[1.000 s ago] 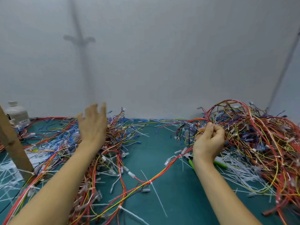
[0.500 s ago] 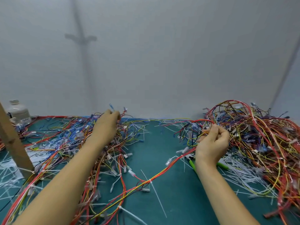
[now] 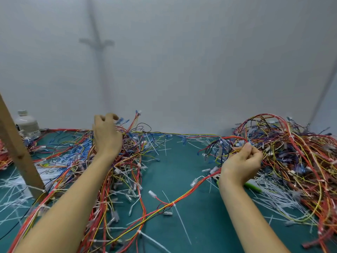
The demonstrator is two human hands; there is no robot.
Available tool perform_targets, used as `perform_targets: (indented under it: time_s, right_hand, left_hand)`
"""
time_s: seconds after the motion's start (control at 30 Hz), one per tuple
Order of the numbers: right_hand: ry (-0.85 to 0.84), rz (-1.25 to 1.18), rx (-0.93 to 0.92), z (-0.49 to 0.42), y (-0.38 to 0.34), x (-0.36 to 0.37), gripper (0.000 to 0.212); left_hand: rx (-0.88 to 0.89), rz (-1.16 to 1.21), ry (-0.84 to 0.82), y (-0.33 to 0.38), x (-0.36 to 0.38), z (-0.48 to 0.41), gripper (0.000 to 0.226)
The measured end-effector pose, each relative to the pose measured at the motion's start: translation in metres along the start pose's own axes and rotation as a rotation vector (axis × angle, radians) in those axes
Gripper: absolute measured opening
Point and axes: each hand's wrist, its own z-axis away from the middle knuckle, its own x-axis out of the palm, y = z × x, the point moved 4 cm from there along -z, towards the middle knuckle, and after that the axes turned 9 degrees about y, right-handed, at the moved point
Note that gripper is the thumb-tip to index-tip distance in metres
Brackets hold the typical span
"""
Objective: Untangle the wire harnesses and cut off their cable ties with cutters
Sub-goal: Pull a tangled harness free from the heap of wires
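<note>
Two tangled heaps of red, yellow, blue and black wire harnesses lie on the green mat (image 3: 182, 170): the left pile (image 3: 116, 179) and the larger right pile (image 3: 291, 152). My left hand (image 3: 106, 137) is raised over the back of the left pile, fingers curled round a few strands. A thin yellow-red wire (image 3: 173, 133) runs taut from it towards the right pile. My right hand (image 3: 240, 161) pinches a red and yellow loop at the right pile's left edge. One harness (image 3: 173, 204) with a white cable tie trails between my arms. The green-handled cutters (image 3: 253, 186) lie partly hidden under my right wrist.
A slanted wooden post (image 3: 18, 152) stands at the left, with a white bottle (image 3: 27, 123) behind it by the wall. Cut white cable ties (image 3: 273, 198) litter the mat near both piles. A grey wall closes the back.
My left hand dropped into the left pile, then rose with its fingers curled, lifting strands. My right hand stayed at the right pile's edge, pinching the loop.
</note>
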Motion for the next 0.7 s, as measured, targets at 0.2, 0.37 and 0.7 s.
perform_targets:
  time_s: [0.2, 0.37, 0.7]
  right_hand:
    - [-0.047, 0.163, 0.122, -0.01, 0.02, -0.005, 0.02]
    - [-0.135, 0.352, 0.156, -0.001, 0.027, -0.007, 0.02]
    - [-0.498, 0.533, -0.735, 0.039, -0.042, 0.025, 0.035]
  left_hand:
    - [-0.281, 0.217, 0.27, -0.013, -0.016, -0.006, 0.063]
    - [0.518, -0.304, -0.036, 0.005, 0.007, 0.013, 0.046]
    - [0.451, -0.696, -0.484, -0.005, 0.049, 0.025, 0.045]
